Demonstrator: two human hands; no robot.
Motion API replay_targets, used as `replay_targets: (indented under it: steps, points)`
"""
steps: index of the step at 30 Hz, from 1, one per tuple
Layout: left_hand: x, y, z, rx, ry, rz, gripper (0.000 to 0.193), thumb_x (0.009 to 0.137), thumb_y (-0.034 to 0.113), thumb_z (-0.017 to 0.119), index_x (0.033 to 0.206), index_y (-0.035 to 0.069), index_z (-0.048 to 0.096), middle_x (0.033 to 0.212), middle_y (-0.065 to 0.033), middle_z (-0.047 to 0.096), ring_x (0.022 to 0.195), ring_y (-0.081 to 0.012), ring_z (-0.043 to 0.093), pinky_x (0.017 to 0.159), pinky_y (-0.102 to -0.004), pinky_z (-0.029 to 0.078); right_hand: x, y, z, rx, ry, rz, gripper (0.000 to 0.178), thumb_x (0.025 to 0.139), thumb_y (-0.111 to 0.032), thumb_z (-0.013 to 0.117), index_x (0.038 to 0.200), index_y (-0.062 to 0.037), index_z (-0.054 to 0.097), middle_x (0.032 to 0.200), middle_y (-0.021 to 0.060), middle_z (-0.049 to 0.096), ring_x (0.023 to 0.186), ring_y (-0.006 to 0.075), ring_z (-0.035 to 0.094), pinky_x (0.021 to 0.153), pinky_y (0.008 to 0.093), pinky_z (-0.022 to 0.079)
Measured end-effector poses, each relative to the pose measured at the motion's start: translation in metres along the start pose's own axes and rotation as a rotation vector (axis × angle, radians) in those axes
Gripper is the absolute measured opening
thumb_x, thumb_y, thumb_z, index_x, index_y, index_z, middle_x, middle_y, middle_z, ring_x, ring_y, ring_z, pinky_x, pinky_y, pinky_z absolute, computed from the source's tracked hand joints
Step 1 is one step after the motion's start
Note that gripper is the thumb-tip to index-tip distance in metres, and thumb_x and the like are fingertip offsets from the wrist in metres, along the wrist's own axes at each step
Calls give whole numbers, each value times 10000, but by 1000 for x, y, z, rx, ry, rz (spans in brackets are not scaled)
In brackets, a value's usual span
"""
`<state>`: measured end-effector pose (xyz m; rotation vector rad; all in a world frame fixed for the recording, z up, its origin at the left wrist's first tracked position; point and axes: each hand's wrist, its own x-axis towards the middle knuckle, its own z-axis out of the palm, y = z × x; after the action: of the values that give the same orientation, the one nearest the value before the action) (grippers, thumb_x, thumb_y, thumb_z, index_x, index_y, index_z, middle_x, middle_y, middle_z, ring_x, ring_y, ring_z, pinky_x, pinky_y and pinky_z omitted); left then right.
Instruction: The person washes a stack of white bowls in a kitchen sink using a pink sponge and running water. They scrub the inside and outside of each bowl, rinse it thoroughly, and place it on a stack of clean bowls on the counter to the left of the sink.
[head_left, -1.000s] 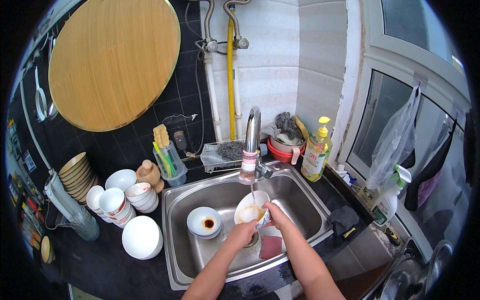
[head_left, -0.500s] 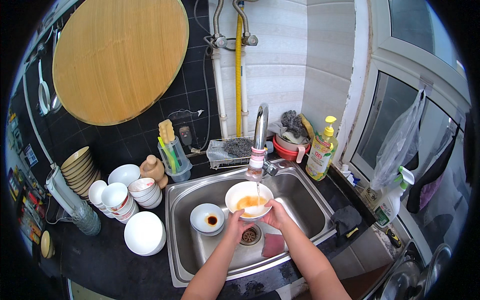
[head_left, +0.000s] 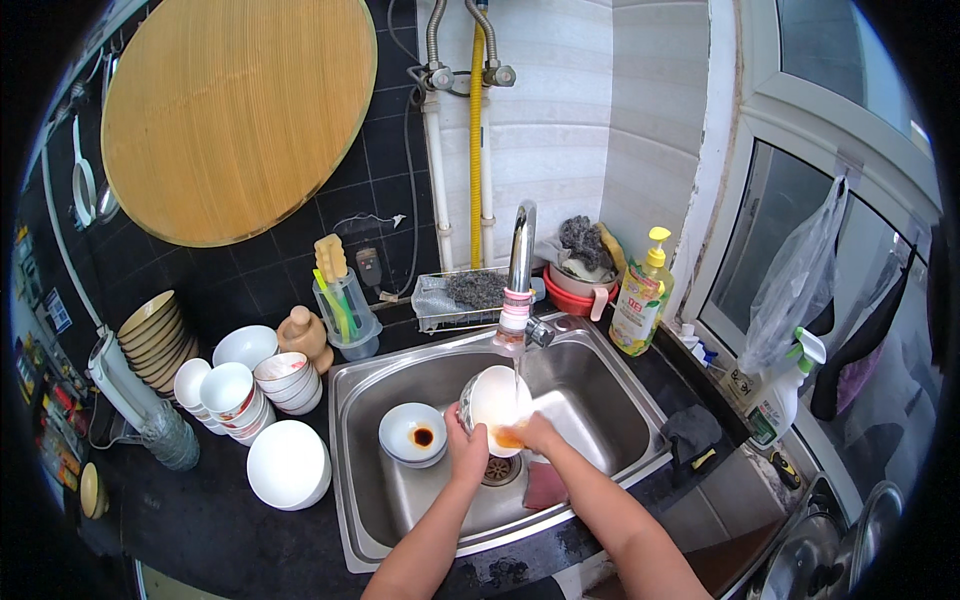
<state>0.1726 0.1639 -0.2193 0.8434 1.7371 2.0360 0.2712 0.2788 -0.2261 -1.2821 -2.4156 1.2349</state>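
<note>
A white bowl (head_left: 499,396) with a patterned outside is tipped under the running faucet (head_left: 519,262), inside the steel sink. My left hand (head_left: 468,446) grips it by its left side, thumb toward the rim. At the bowl's lower right edge is my right hand (head_left: 532,434), its fingers blurred by an orange-brown liquid (head_left: 508,437); whether they grip the rim I cannot tell. Left of my hands, stacked bowls (head_left: 405,422) sit in the sink, the top one with a dark brown puddle. A reddish cloth or sponge (head_left: 545,486) lies beside the drain (head_left: 497,470).
White bowls (head_left: 288,466) and tan bowls (head_left: 158,340) stand stacked on the left counter. Behind the sink are a utensil holder (head_left: 346,318), a wire rack (head_left: 460,297) and a red basin (head_left: 570,300). A yellow-capped soap bottle (head_left: 641,300) and a spray bottle (head_left: 785,392) stand right.
The bowl has tilted from nearly level to steeply tipped. The orange-brown liquid has shifted to its lower edge by my right hand. My left hand has moved up slightly along the bowl's side.
</note>
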Motion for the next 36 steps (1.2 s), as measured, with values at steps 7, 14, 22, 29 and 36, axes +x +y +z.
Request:
replay_targets:
  steps: [7,14,22,29,36]
  points:
    - [0,16,-5,-124,54,-67,535,727,29,434,1240,-28,295,1160,-198,448,1087,-273,450,943,-317,333,-16,-21,-5,8,168,119,460,743,-447,624,921,-22,614,804,105,636,706,167,590,649,332,457]
    - [6,20,-8,-17,43,-30,469,741,72,434,1196,-27,380,1117,-153,490,1026,-230,481,897,-305,366,-19,-12,6,146,2,-98,510,682,-496,630,995,-93,619,904,188,630,850,302,615,712,389,472]
    - [4,37,-9,-258,-56,-329,579,715,113,512,1252,-7,332,1132,-122,482,999,-216,492,867,-288,382,17,31,17,54,293,43,466,746,-431,614,913,4,614,775,151,638,637,251,621,564,357,481]
    - [-1,0,-2,-131,36,-174,730,626,62,559,1269,-41,229,1174,-203,420,1075,-306,449,952,-334,327,-19,-12,5,465,-223,100,396,727,-323,663,918,16,587,711,126,624,509,167,580,431,310,462]
    - [-4,20,0,-177,36,-231,710,627,48,562,1252,-38,236,1201,-212,408,1081,-301,452,943,-339,339,5,4,7,91,235,98,376,741,-328,622,875,23,602,684,144,628,502,212,603,429,324,472]
